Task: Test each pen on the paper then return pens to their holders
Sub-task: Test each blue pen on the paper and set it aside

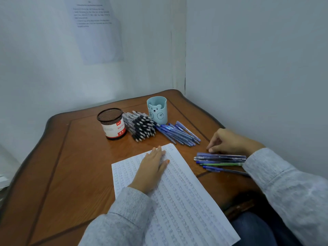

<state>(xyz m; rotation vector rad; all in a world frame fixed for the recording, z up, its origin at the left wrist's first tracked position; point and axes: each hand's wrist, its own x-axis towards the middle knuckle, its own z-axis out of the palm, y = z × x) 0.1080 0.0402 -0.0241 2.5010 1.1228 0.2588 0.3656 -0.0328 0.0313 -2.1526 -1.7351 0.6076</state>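
My left hand lies flat with straight fingers on the sheet of paper, which is covered in rows of pen marks. My right hand hovers with loosely curled fingers just above a small row of pens at the right of the table; its fingertips touch the topmost blue pen and hold nothing. A pile of black-grip pens lies between the black mesh holder and the light blue bear holder. A fan of blue pens lies right of the bear holder.
The brown wooden table sits in a corner with walls behind and to the right. A printed sheet hangs on the back wall. Both holders stand near the far edge.
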